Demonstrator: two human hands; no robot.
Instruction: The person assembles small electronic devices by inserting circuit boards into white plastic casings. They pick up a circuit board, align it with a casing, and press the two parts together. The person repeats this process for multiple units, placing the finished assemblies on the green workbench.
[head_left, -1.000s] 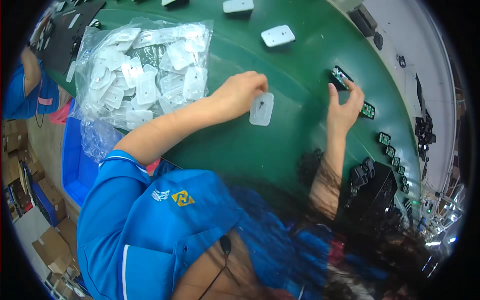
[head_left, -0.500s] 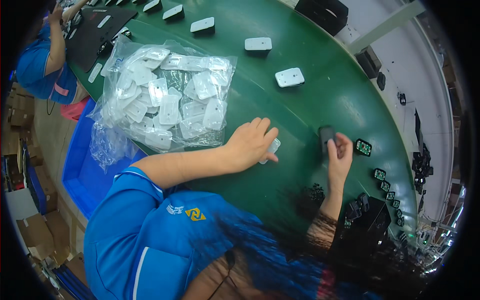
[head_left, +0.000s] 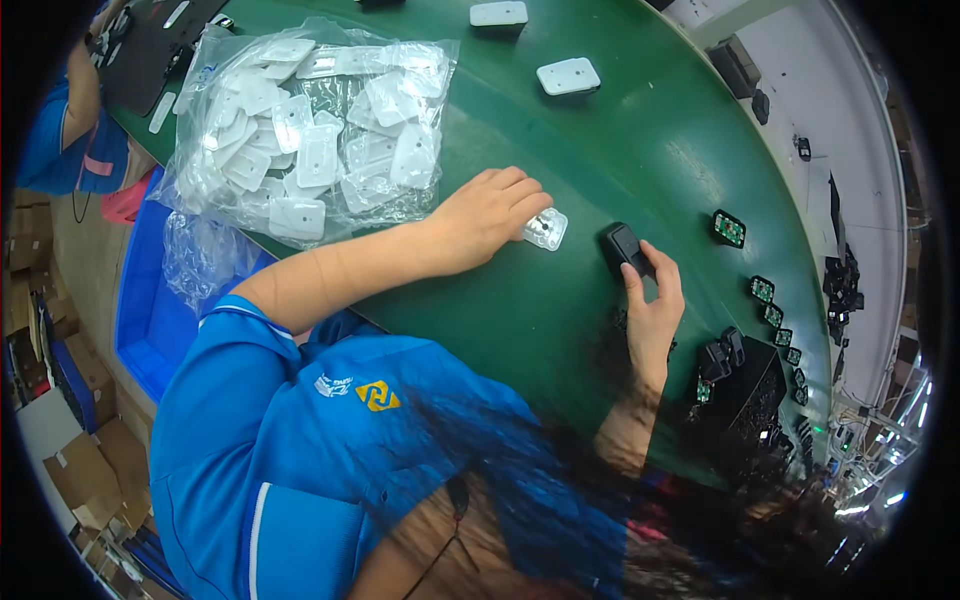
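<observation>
A translucent white plastic cover [head_left: 546, 230], with rounded corners and small holes, shows at the fingertips of my left hand [head_left: 488, 218]. Those fingers are curled over its left edge, with the thumb out of sight. My right hand [head_left: 655, 305] grips a black plastic case [head_left: 622, 248] between thumb and fingers, a little above the green table [head_left: 480, 325] or on it; I cannot tell which. The case is tilted and stands apart from the cover, to its right. Left of my hands, a clear plastic bag [head_left: 345, 215] holds many such white covers.
Black cases with white covers [head_left: 568, 76] stand at the far side. Along the right edge runs a row of black housings with green circuit boards [head_left: 729, 229]. A black box [head_left: 745, 385] sits near right. A blue bin [head_left: 150, 320] is at left, near a co-worker's arm [head_left: 82, 105].
My right hand has brought the black case leftward, nearer the cover, and tilted it. More of the white cover shows beside my left fingers. The whole view has shifted, so the table things appear higher.
</observation>
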